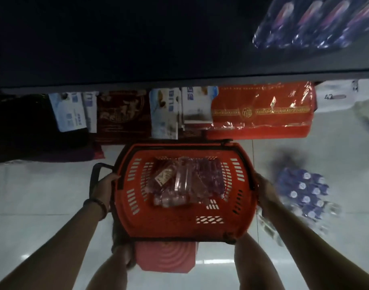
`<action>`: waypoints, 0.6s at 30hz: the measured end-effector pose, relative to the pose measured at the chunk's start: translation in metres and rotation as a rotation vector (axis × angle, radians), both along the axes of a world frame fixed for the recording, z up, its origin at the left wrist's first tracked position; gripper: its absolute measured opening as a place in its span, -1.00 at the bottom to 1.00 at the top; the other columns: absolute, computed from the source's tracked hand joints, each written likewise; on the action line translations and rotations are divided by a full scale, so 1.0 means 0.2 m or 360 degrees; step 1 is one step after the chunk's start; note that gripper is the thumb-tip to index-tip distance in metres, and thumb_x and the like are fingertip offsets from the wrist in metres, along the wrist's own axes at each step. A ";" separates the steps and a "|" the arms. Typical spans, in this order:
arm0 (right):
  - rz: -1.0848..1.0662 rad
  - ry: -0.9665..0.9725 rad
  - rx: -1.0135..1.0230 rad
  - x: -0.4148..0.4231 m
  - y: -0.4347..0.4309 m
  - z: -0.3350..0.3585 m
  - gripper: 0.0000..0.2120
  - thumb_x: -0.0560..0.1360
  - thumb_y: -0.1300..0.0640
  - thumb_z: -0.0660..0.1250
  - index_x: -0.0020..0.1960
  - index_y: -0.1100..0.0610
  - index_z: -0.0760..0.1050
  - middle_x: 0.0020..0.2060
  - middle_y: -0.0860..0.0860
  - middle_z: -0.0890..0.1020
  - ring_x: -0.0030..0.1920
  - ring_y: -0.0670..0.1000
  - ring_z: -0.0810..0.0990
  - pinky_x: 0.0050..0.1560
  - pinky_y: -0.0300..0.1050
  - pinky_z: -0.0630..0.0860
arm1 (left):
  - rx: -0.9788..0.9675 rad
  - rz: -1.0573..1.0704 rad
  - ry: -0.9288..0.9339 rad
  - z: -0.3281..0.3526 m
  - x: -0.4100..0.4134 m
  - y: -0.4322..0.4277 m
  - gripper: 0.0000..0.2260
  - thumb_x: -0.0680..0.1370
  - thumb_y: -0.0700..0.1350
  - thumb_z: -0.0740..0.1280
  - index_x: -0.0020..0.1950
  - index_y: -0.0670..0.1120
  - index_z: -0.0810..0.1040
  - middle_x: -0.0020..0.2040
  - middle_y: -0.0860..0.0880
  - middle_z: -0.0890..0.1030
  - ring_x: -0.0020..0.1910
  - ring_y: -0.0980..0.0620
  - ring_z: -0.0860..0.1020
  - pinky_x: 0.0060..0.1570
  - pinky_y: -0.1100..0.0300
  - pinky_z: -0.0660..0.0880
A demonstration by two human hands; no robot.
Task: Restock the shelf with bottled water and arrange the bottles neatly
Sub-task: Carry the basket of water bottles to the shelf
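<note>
A red plastic shopping basket [185,222] hangs in front of me over the floor, with crumpled clear plastic wrap and what look like water bottles [179,185] lying inside. My left hand [105,189] grips the basket's left rim beside the black handle. At the right rim, my right hand [265,191] holds the other side. A shrink-wrapped pack of bottled water [305,195] with white caps stands on the floor to the right. Another wrapped pack of bottles [317,24] lies on the dark shelf [137,80] at the upper right.
Under the shelf edge stand red gift boxes [261,111], a dark red box [123,116] and blue-white cartons [70,111]. A red stool [167,258] sits below the basket between my legs. The floor is pale glossy tile [33,195].
</note>
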State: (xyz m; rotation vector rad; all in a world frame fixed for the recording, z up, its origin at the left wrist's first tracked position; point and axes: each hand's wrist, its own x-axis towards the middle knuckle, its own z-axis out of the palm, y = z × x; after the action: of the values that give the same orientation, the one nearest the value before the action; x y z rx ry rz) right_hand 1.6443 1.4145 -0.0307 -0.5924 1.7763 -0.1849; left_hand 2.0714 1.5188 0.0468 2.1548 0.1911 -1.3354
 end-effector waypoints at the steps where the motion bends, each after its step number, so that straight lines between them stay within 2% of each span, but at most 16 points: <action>1: 0.0008 0.0009 0.0016 -0.02 0.01 -0.05 -0.47 0.65 -0.31 0.21 -0.11 0.11 0.66 -0.30 0.11 0.68 -0.39 0.03 0.64 -0.32 -0.11 0.52 | 0.0038 -0.0022 0.0022 -0.07 -0.02 0.00 -0.54 0.65 -0.15 0.27 -0.40 0.06 0.74 -0.22 -0.17 0.75 -0.27 -0.16 0.61 0.02 -0.01 0.52; 3: 0.0025 0.0060 0.0031 -0.04 0.03 -0.14 -0.45 0.67 -0.30 0.19 -0.08 0.13 0.66 -0.29 0.10 0.69 -0.38 0.00 0.66 -0.36 -0.16 0.54 | 0.0081 -0.0006 0.0051 -0.19 -0.05 0.02 -0.70 0.63 -0.15 0.29 -0.20 -0.06 0.76 -0.27 -0.18 0.74 -0.33 -0.14 0.65 0.04 -0.04 0.54; 5: 0.0017 0.0081 0.0035 -0.04 0.07 -0.24 -0.41 0.64 -0.34 0.21 -0.07 0.17 0.67 -0.29 0.10 0.70 -0.35 0.02 0.66 -0.32 -0.14 0.57 | 0.0066 0.0026 0.0063 -0.35 -0.01 0.08 -0.78 0.60 -0.11 0.33 -0.08 -0.09 0.77 -0.30 -0.14 0.72 -0.16 -0.19 0.66 0.16 -0.14 0.55; 7: -0.0066 0.0097 0.0025 -0.05 0.10 -0.33 -0.38 0.54 -0.42 0.31 -0.06 0.16 0.68 -0.27 0.11 0.69 -0.26 0.14 0.64 -0.17 0.02 0.57 | 0.0099 0.0002 0.0101 -0.47 0.03 0.11 -0.79 0.56 -0.07 0.35 -0.15 -0.04 0.77 -0.26 -0.13 0.73 -0.04 -0.22 0.63 0.18 -0.17 0.54; 9: -0.0141 0.0079 -0.0014 -0.07 0.12 -0.42 -0.39 0.39 -0.51 0.41 -0.13 0.07 0.69 -0.28 0.09 0.67 -0.22 0.20 0.60 -0.14 0.11 0.53 | 0.0093 0.0008 0.0169 -0.58 0.07 0.15 -0.76 0.56 -0.07 0.34 -0.23 -0.03 0.75 -0.27 -0.10 0.70 -0.11 -0.19 0.62 0.05 -0.07 0.55; 10: -0.0156 0.0090 -0.0037 -0.05 0.12 -0.41 -0.41 0.38 -0.52 0.41 -0.16 0.03 0.69 -0.30 0.07 0.66 -0.23 0.19 0.59 -0.15 0.10 0.52 | 0.0093 -0.0006 0.0198 -0.58 0.07 0.13 -0.76 0.56 -0.06 0.33 -0.22 -0.03 0.74 -0.28 -0.09 0.69 -0.15 -0.18 0.61 -0.01 -0.02 0.55; 13: -0.0096 0.0145 -0.0138 0.05 0.06 -0.32 -0.55 0.61 -0.35 0.28 -0.16 0.00 0.63 -0.34 -0.02 0.68 -0.28 0.07 0.62 -0.22 -0.06 0.52 | 0.0047 0.0004 0.0172 -0.60 0.11 0.09 -0.80 0.58 -0.06 0.31 -0.09 -0.06 0.72 -0.23 -0.10 0.70 -0.16 -0.16 0.62 0.00 -0.01 0.54; 15: -0.0022 0.0186 -0.0179 0.07 0.04 -0.33 -0.52 0.68 -0.28 0.21 -0.19 0.04 0.58 -0.42 -0.07 0.64 -0.33 0.04 0.59 -0.31 -0.13 0.49 | 0.0026 -0.0020 0.0165 -0.60 0.13 0.07 -0.79 0.58 -0.05 0.31 0.00 -0.09 0.72 -0.17 -0.13 0.71 -0.11 -0.18 0.63 0.04 -0.05 0.54; 18: 0.0213 0.0342 -0.0283 0.09 0.04 -0.37 -0.44 0.63 -0.36 0.17 -0.24 0.08 0.54 -0.45 -0.04 0.58 -0.42 0.00 0.56 -0.50 -0.30 0.41 | 0.0076 -0.0110 0.0100 -0.67 0.15 0.08 -0.76 0.55 -0.01 0.34 0.05 -0.08 0.75 -0.04 -0.19 0.74 0.01 -0.27 0.67 0.20 -0.21 0.58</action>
State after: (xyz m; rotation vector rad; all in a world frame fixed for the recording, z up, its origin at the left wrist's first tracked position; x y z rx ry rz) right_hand 1.6624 1.4230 -0.1046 -0.8837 1.9315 -0.1938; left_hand 2.1024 1.5343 -0.0867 2.1780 0.1765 -1.4527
